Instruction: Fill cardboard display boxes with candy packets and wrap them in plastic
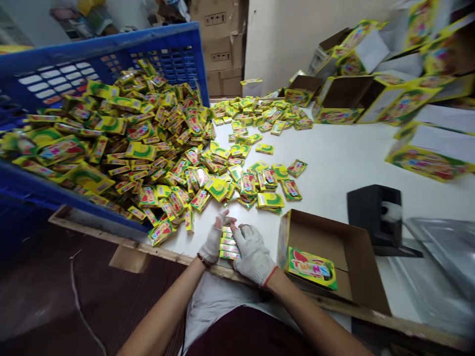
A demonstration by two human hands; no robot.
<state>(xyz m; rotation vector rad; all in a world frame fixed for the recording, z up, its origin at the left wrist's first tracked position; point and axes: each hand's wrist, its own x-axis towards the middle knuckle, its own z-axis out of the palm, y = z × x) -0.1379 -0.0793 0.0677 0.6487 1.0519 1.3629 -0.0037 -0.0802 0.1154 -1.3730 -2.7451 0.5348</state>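
Note:
A short row of small yellow-and-green candy packs [229, 243] stands on the white table near its front edge, the packs pressed side by side. My left hand [214, 240], in a white glove with the fingertips bare, grips the row from the left. From the right, my gloved right hand [253, 249] closes on the same row, its fingers over the far end. Just beyond my hands lies a loose pile of the same packs [237, 180]. To the right of my right hand is an open cardboard display box [336, 237] with "TWINS" printed on its front flap.
A blue plastic crate [203, 64], tipped toward the table, spills many packs from the left. A black tape dispenser [374, 217] stands beyond the display box. Several open display boxes [345, 99] are heaped at the back right. Brown cartons [218, 49] are stacked behind.

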